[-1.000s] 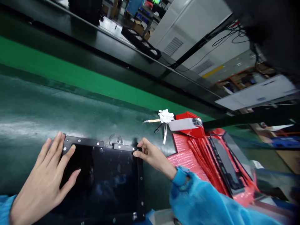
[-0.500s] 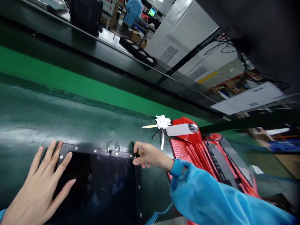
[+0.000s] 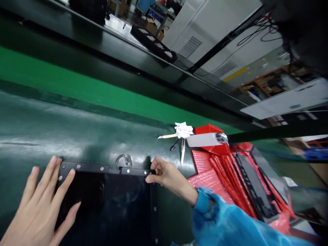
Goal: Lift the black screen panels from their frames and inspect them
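Observation:
A flat black panel (image 3: 118, 208) with a dark rim and silver round dots along its edges lies on the green work surface. My left hand (image 3: 38, 205) rests with spread fingers over the panel's far left corner. At the far right corner, my right hand (image 3: 166, 176) has thumb and index finger closed on the panel's edge; its other fingers are curled. A clear round disc (image 3: 124, 160) is just beyond the far rim, between the hands. The near part of the panel runs out of view.
Right of the panel are a craft knife (image 3: 167, 136), crumpled white paper (image 3: 183, 130), metal tweezers (image 3: 182, 152) and a white bottle (image 3: 202, 140). Red bubble-wrap bags (image 3: 225, 177) lie farther right, some holding dark parts. A dark ledge (image 3: 107, 51) runs along the back.
The camera view has shifted slightly, so the surroundings appear moved. My right hand stays at the panel's far right corner, its fingers closer together. My left hand remains spread on the left corner.

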`<action>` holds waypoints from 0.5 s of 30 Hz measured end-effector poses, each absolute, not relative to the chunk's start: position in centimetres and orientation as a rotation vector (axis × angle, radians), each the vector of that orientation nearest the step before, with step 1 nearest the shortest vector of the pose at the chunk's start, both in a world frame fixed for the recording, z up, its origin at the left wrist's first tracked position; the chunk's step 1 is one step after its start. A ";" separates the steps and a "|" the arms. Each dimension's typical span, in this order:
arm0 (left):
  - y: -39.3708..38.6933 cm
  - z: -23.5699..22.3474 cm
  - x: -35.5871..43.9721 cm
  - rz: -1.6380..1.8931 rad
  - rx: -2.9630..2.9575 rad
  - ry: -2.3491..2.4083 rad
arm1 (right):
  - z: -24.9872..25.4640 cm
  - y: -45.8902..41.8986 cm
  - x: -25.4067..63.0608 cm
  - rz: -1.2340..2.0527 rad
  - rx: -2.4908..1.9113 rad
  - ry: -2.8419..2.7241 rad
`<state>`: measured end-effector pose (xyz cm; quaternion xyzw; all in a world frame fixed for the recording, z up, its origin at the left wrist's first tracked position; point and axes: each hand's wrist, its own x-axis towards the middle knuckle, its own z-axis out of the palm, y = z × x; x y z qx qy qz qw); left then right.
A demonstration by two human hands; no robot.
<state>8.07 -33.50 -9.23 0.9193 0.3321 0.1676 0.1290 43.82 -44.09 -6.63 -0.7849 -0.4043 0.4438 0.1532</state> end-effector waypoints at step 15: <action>-35.4 -8.3 1.1 0.045 2.633 0.776 | -6.8 -57.6 36.1 1.206 -2.126 -1.136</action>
